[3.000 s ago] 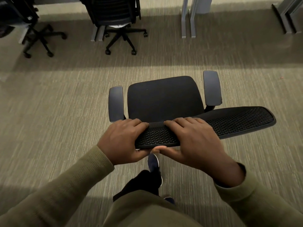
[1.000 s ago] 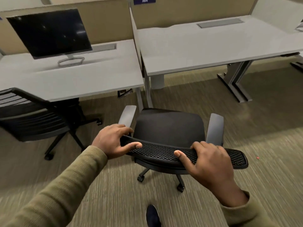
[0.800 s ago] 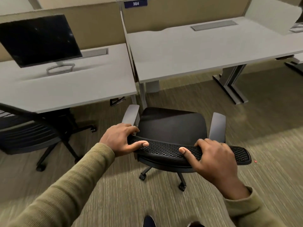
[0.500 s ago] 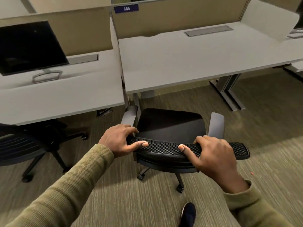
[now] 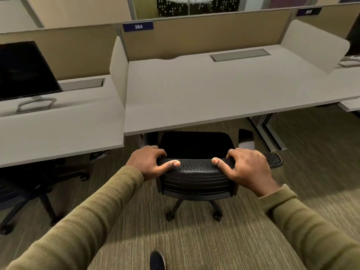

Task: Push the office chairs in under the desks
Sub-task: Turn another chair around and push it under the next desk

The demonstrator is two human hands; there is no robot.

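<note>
- office chair (image 5: 196,145) seat sits partly beneath the grey desk (image 5: 214,94).
- left hand (image 5: 149,162) and right hand (image 5: 248,167) both curl around its mesh backrest top (image 5: 194,165).

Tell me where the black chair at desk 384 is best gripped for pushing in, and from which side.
Grip the backrest's top edge, from behind the chair, one hand toward each end, as the left hand and right hand do. It is a wide rounded bar facing the person, and the seat points at the desk, so an even push should roll it straight under.
</note>
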